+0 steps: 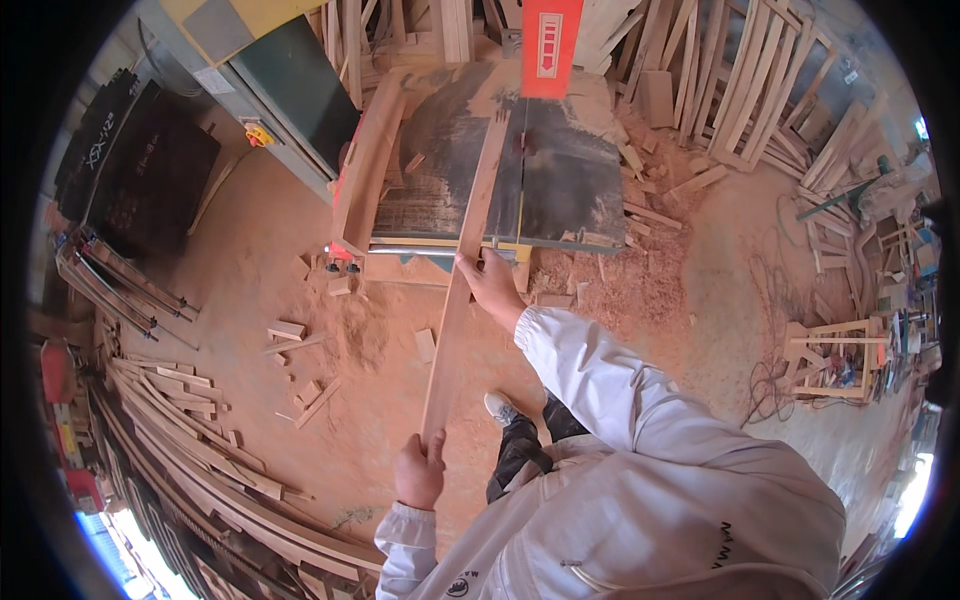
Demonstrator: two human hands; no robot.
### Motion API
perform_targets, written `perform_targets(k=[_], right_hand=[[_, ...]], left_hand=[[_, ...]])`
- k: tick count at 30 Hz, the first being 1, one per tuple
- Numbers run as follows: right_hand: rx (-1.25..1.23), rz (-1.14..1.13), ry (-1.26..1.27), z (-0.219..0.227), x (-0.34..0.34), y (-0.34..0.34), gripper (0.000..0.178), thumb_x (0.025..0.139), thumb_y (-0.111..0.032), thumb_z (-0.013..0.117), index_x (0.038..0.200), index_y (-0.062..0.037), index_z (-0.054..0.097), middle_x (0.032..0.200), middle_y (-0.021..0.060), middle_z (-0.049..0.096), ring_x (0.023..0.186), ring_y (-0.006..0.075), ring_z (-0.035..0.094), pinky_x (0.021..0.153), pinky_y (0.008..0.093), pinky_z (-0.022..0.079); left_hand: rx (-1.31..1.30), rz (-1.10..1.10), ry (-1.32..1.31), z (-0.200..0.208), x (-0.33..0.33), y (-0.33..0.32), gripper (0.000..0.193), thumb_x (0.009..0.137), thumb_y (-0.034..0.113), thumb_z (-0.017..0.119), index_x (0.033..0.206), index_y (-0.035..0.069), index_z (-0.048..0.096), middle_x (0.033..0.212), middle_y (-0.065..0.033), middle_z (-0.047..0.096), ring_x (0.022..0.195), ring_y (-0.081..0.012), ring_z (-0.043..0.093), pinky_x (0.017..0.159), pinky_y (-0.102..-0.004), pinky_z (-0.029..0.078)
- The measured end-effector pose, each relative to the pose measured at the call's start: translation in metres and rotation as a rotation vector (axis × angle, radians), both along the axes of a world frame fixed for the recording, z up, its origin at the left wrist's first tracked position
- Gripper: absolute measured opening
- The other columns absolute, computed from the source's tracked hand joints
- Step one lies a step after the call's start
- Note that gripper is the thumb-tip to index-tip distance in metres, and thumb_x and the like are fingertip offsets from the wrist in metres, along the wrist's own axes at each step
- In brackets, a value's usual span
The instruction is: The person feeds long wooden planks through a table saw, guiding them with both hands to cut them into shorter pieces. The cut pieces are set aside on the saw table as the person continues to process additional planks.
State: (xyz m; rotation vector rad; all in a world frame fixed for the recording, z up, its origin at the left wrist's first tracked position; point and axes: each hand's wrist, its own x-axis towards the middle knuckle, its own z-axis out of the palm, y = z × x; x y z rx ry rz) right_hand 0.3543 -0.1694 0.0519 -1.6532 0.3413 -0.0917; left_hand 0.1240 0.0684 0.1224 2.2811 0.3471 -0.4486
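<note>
A long, narrow wooden board (455,325) runs from near my body up onto the dark, dusty table of a band saw (575,180). Its far end lies flat on the table, just left of the slot below the orange blade guard (553,50). My left hand (420,470) is closed round the board's near end. Farther along, by the table's front edge, my right hand (490,282) grips the board's right side, thumb on top. A wooden fence (372,170) stands along the table's left side, apart from the board.
Sawdust and offcuts (287,330) litter the floor around the saw. Stacked wooden strips (200,440) lie at the lower left. More boards (745,85) lean at the back right. A small wooden frame (830,360) stands at the right, near tangled cords (770,385).
</note>
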Motion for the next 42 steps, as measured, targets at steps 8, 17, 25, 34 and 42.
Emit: perform_targets(k=[8, 17, 25, 34, 42], right_hand=[[0.325, -0.052, 0.103, 0.038, 0.044, 0.016, 0.041, 0.106, -0.032, 0.065, 0.115, 0.0078, 0.059, 0.095, 0.0146, 0.072, 0.077, 0.0264, 0.078, 0.056, 0.0389, 0.068], [0.172, 0.055, 0.108, -0.013, 0.016, 0.037, 0.048, 0.106, -0.034, 0.066, 0.118, 0.0109, 0.056, 0.106, 0.0192, 0.071, 0.082, 0.0288, 0.078, 0.061, 0.0415, 0.069], [0.309, 0.128, 0.186, 0.03, -0.017, 0.044, 0.048, 0.107, -0.036, 0.064, 0.123, 0.0086, 0.054, 0.107, 0.0163, 0.07, 0.086, 0.0255, 0.078, 0.066, 0.041, 0.07], [0.263, 0.275, 0.289, 0.007, -0.059, 0.053, 0.039, 0.106, -0.033, 0.065, 0.118, 0.0032, 0.056, 0.093, 0.0107, 0.071, 0.069, 0.0204, 0.076, 0.058, 0.0365, 0.067], [-0.065, 0.383, 0.197, -0.029, -0.165, 0.111, 0.045, 0.099, -0.038, 0.07, 0.109, 0.0045, 0.06, 0.088, 0.0243, 0.074, 0.08, 0.0389, 0.075, 0.077, 0.0485, 0.057]], left_hand=[[0.146, -0.153, -0.056, 0.064, 0.086, 0.049, 0.052, 0.102, 0.047, 0.069, 0.075, 0.002, 0.064, 0.055, -0.0114, 0.062, 0.051, -0.026, 0.066, 0.051, -0.0405, 0.049], [0.157, -0.111, 0.066, 0.075, 0.04, 0.073, 0.05, 0.102, 0.041, 0.071, 0.075, -0.001, 0.064, 0.055, -0.0127, 0.062, 0.049, -0.0227, 0.067, 0.048, -0.0381, 0.049], [0.103, -0.041, 0.003, 0.06, -0.002, 0.068, 0.05, 0.103, 0.04, 0.07, 0.073, 0.0, 0.062, 0.055, -0.0129, 0.063, 0.048, -0.0233, 0.066, 0.048, -0.0382, 0.049], [0.043, -0.009, 0.095, 0.042, -0.049, 0.078, 0.052, 0.104, 0.04, 0.069, 0.072, 0.001, 0.058, 0.051, -0.0086, 0.058, 0.045, -0.0181, 0.061, 0.044, -0.0357, 0.045], [-0.321, 0.122, 0.241, 0.002, -0.132, 0.098, 0.053, 0.108, 0.048, 0.061, 0.078, 0.006, 0.053, 0.058, 0.0037, 0.048, 0.051, -0.007, 0.049, 0.046, -0.0283, 0.038]])
